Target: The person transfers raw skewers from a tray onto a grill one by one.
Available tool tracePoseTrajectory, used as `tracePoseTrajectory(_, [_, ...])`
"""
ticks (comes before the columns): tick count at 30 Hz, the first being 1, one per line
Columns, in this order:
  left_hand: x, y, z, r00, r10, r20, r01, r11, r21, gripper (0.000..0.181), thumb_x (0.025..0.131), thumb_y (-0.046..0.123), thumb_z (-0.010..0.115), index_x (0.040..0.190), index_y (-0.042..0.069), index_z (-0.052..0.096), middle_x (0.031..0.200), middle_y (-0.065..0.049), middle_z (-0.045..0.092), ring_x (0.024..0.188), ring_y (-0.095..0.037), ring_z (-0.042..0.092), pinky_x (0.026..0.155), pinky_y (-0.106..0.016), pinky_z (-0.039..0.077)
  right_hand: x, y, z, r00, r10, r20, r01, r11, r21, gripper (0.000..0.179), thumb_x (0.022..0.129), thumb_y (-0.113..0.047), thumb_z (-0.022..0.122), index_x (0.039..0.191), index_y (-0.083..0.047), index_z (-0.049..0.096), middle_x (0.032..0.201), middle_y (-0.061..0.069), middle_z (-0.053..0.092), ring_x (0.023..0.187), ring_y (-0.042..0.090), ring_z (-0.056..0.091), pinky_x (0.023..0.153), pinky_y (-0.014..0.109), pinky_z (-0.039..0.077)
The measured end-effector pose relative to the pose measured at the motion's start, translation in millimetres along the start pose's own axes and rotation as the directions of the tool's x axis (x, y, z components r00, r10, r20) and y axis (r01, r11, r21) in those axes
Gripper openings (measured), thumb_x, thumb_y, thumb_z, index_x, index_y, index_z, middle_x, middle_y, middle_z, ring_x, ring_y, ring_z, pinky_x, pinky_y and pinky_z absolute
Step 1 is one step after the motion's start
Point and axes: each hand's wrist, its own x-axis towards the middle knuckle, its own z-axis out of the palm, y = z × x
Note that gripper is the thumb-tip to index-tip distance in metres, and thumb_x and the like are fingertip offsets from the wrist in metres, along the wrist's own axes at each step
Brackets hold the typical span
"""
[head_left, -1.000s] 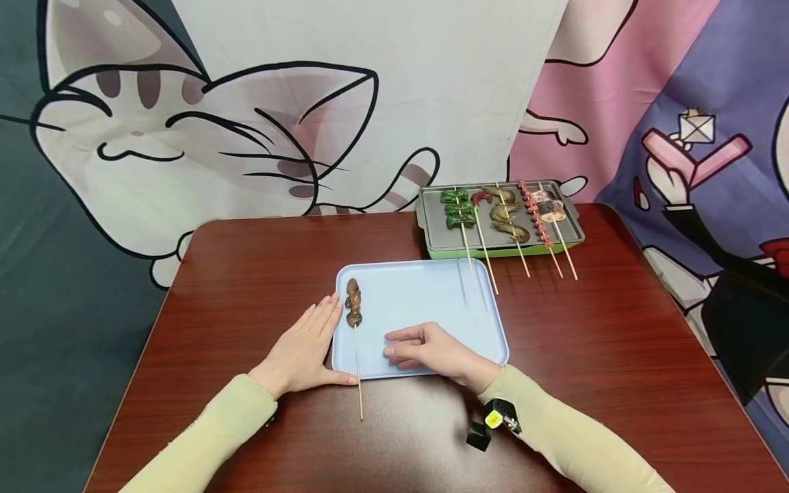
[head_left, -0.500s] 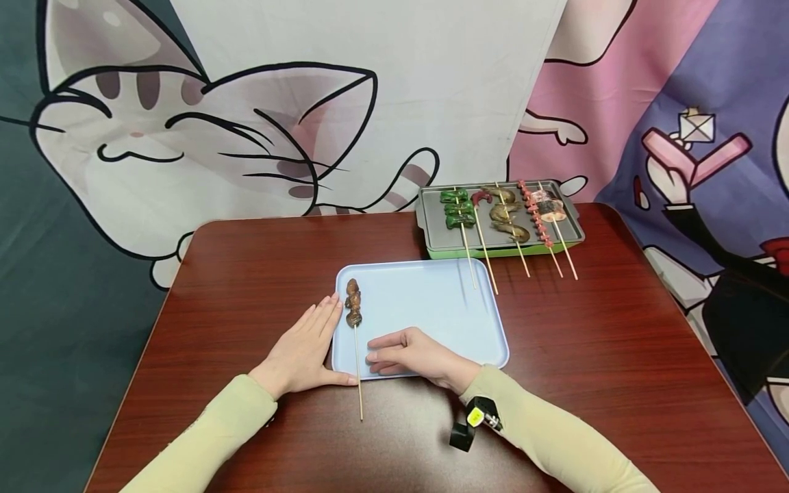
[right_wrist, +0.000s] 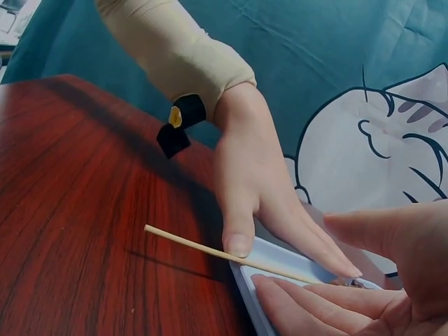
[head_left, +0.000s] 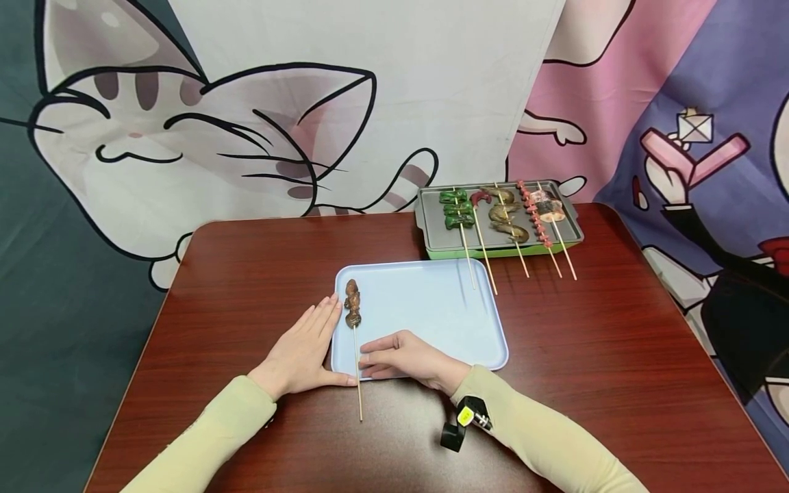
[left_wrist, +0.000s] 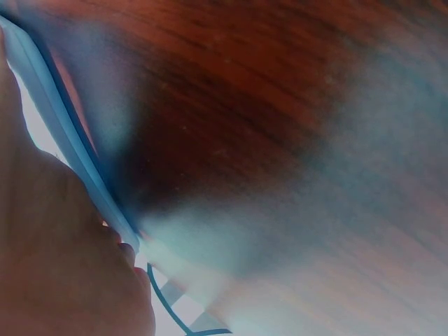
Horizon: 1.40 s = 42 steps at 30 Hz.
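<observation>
A skewer with glossy brown chunks (head_left: 353, 305) lies along the left side of the light blue tray (head_left: 431, 294). Its bare stick (right_wrist: 189, 243) sticks out past the tray's front edge. My left hand (head_left: 302, 349) rests against the tray's left edge with straight fingers, its thumb at the front rim beside the stick. My right hand (head_left: 407, 359) is over the tray, its fingertips right beside the stick. In the right wrist view its thumb (right_wrist: 343, 224) stands apart from the fingers (right_wrist: 280, 297), which are close to the stick; whether they touch it cannot be told.
Behind the blue tray, to the right, stands a grey grill-like tray with a green base (head_left: 440, 239). It carries several skewers, among them green pieces (head_left: 458, 209), shrimp-like pieces (head_left: 507, 213) and a pink one (head_left: 535, 212). Their sticks overhang its front, two reaching over the blue tray.
My right hand has moved left across the tray, up to the stick of the brown skewer. My left hand and the skewer have stayed where they were.
</observation>
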Motion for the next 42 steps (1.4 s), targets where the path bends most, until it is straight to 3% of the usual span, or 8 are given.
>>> tracePoseTrajectory(17, [-0.3,-0.3,0.5,1.000,-0.007,0.014,0.007,1.000,-0.011,0.134,0.075,0.091,0.053,0.158,-0.009,0.020,0.166,-0.023,0.015,0.153,-0.034,0.015,0.123,-0.044,0.014,4.8,2,3,1.000,-0.012,0.011,0.012,1.000,0.002,0.041,0.100,-0.003,0.062,0.135,0.019,0.053,0.117,0.027,0.068,0.107,0.035,0.069,0.091,0.038,0.057])
tracePoseTrajectory(30, [-0.1,-0.9,2.5,1.000,0.000,-0.025,-0.001,1.000,-0.021,0.134,0.074,0.091,0.055,0.157,-0.010,0.023,0.165,-0.024,0.018,0.152,-0.035,0.018,0.123,-0.045,0.017,8.7,5,1,0.999,-0.038,-0.027,0.039,0.999,0.009,0.043,0.097,-0.007,0.065,0.133,0.017,0.055,0.109,0.019,0.071,0.094,0.024,0.071,0.091,0.038,0.057])
tracePoseTrajectory(42, [0.2,-0.7,1.3,1.000,0.000,-0.013,-0.001,1.000,-0.027,0.134,0.074,0.091,0.055,0.156,-0.010,0.024,0.165,-0.024,0.018,0.152,-0.035,0.017,0.123,-0.045,0.016,-2.5,2,-2,0.997,-0.045,-0.070,0.044,0.999,-0.008,0.044,0.094,-0.001,0.066,0.132,0.015,0.054,0.090,0.012,0.071,0.076,0.015,0.068,0.071,0.027,0.060])
